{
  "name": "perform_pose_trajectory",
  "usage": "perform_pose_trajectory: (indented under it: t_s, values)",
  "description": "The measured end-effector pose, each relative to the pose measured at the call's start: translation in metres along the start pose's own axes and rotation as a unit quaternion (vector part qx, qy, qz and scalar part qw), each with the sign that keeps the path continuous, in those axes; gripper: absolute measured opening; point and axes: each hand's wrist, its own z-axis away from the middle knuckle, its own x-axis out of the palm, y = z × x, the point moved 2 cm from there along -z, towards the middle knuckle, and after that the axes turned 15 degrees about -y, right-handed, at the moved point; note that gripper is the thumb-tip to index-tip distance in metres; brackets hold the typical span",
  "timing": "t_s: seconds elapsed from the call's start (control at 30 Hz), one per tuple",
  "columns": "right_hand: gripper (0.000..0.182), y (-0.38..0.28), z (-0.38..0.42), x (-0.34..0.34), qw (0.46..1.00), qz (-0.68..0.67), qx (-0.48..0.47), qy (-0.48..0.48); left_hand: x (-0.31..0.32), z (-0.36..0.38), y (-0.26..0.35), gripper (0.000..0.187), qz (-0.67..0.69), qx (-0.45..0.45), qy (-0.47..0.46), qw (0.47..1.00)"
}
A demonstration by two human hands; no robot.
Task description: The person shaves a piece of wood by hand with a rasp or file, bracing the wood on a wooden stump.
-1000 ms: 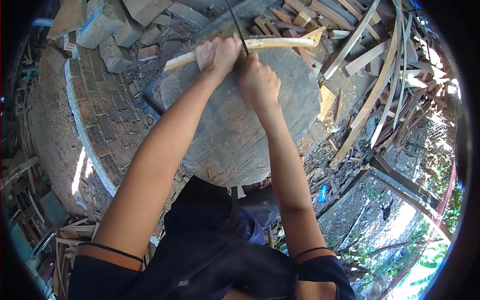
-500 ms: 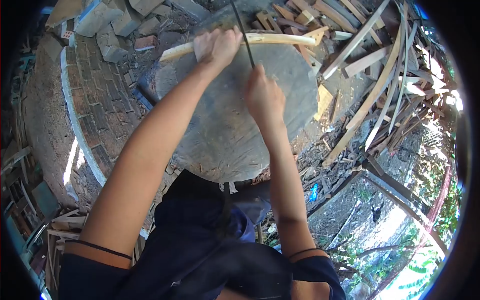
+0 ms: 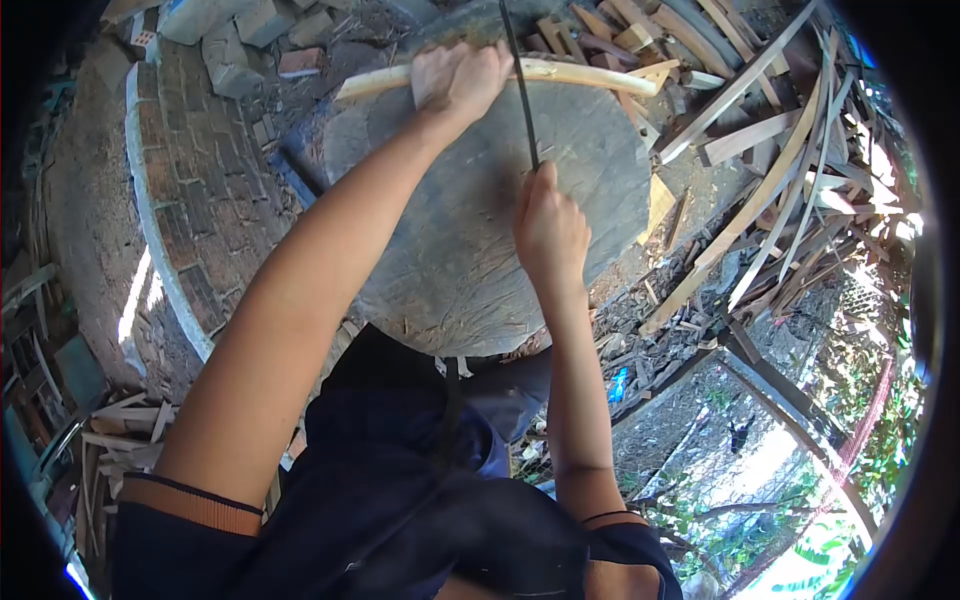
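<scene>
A pale, slightly curved wooden stick (image 3: 590, 76) lies across the far part of a round grey worktop (image 3: 440, 260). My left hand (image 3: 462, 82) is closed over the stick left of its middle, pressing it down. In my right hand (image 3: 553, 232), closed in a fist, is the handle end of a long thin dark saw (image 3: 528, 115), seen edge-on. Its blade crosses the stick just right of my left fingers and points away from me. The teeth cannot be made out, and my fist hides the handle.
Wood offcuts (image 3: 600, 40) are heaped beyond the worktop, with long curved strips (image 3: 770, 200) on the right. Concrete blocks (image 3: 232, 60) and a brick-paved strip (image 3: 190, 190) lie on the left. Wood scraps litter the ground.
My right hand has drawn the saw back toward my body, with the blade still across the stick. My left hand keeps its hold. The whole view has shifted slightly.
</scene>
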Motion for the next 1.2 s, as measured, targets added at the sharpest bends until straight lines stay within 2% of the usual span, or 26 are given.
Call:
perform_pose_trajectory:
  t_s: [0.03, 0.17, 0.23, 0.33, 0.4, 0.43, 0.53, 0.6, 0.73, 0.8, 0.9, 1.0, 1.13, 1.2]
  values:
    - [0.019, -0.003, -0.005, 0.001, 1.000, -0.003, 0.002, -0.004, 0.003, 0.002, -0.002, 0.052, -0.002, 0.000, -0.005, 1.000]
    - [0.018, -0.022, -0.067, -0.018, 0.993, -0.007, -0.063, 0.099, 0.001, 0.000, 0.000, 0.052, 0.001, 0.031, 0.063, 0.998]
    - [0.019, -0.024, -0.065, -0.017, 0.989, -0.026, -0.077, 0.123, 0.001, 0.001, 0.001, 0.051, -0.032, 0.017, 0.082, 0.996]
    - [0.018, -0.007, -0.025, -0.007, 0.995, -0.003, -0.049, 0.083, 0.001, 0.000, 0.000, 0.053, -0.014, 0.033, 0.052, 0.998]
    - [0.016, 0.001, 0.001, 0.001, 1.000, -0.001, 0.003, 0.003, 0.002, 0.000, -0.002, 0.052, -0.013, 0.023, 0.039, 0.999]
    - [0.016, -0.001, -0.003, 0.002, 1.000, -0.002, 0.004, 0.000, 0.002, -0.001, -0.001, 0.051, -0.018, 0.024, 0.032, 0.999]
    - [0.016, -0.011, -0.042, -0.009, 0.997, -0.007, -0.040, 0.069, 0.001, 0.000, 0.000, 0.050, -0.014, 0.029, 0.044, 0.999]
    - [0.016, -0.023, -0.068, -0.014, 0.984, -0.017, -0.091, 0.155, 0.000, 0.000, 0.000, 0.050, -0.012, 0.021, 0.048, 0.999]
    - [0.016, -0.009, -0.031, -0.007, 0.989, 0.002, -0.066, 0.130, -0.002, 0.000, 0.002, 0.051, -0.014, 0.038, 0.057, 0.998]
    - [0.017, 0.002, -0.003, 0.002, 1.000, -0.007, -0.001, 0.025, -0.002, 0.001, 0.001, 0.050, -0.012, 0.017, 0.025, 0.999]
    - [0.017, -0.003, -0.012, -0.004, 0.998, -0.009, -0.038, 0.056, -0.001, 0.001, 0.000, 0.050, -0.021, 0.018, 0.028, 0.999]
    - [0.018, -0.022, -0.058, -0.016, 0.992, 0.004, -0.066, 0.110, -0.001, -0.001, 0.002, 0.050, -0.012, 0.021, 0.042, 0.999]
    - [0.017, -0.012, -0.040, -0.011, 0.991, -0.005, -0.076, 0.114, 0.000, 0.001, 0.000, 0.050, -0.024, 0.027, 0.062, 0.997]
    - [0.015, 0.000, -0.008, 0.000, 0.999, -0.010, -0.021, 0.044, 0.000, 0.000, 0.001, 0.050, -0.023, 0.019, 0.044, 0.999]
